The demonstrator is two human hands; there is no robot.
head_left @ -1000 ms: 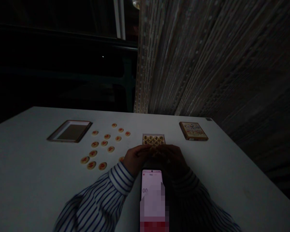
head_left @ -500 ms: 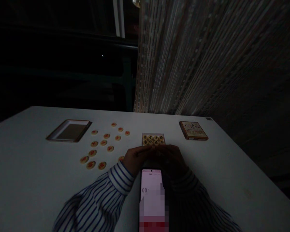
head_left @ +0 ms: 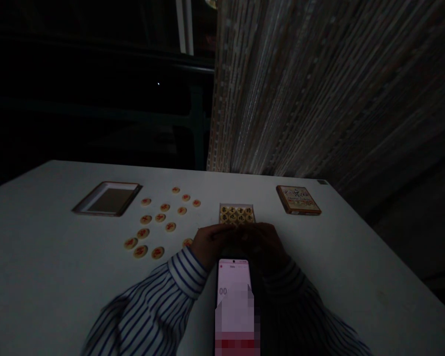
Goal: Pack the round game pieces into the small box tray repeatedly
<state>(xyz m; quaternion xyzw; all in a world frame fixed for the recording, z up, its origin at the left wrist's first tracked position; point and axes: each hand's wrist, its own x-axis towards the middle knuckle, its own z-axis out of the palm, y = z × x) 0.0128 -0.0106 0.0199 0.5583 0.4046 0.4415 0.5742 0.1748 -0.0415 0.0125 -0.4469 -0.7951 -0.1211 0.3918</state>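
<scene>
A small open box (head_left: 237, 205) of Chinese chess pieces (head_left: 232, 216) with dark characters stands in front of my hands. Its rows lie face up, and my fingers cover the near part. My left hand (head_left: 210, 241) reaches in from the left with fingers bent inward and close together. From the right, my right hand (head_left: 267, 243) mirrors it in deep shadow, and the fingertips meet over the box's near end. What lies under the fingers is hidden. Several loose chess pieces (head_left: 160, 217) with red characters are spread left of the box, one right beside my left wrist.
A phone (head_left: 234, 301) with a lit screen lies between my forearms. An open shallow box part (head_left: 133, 190) sits at the left of the white table (head_left: 356, 277); a closed printed box (head_left: 299, 200) is at the right. A bead-string curtain (head_left: 259, 99) hangs beyond the far edge.
The whole view has shifted very slightly. My hands keep their place over the near end of the small box, and no piece has visibly moved.
</scene>
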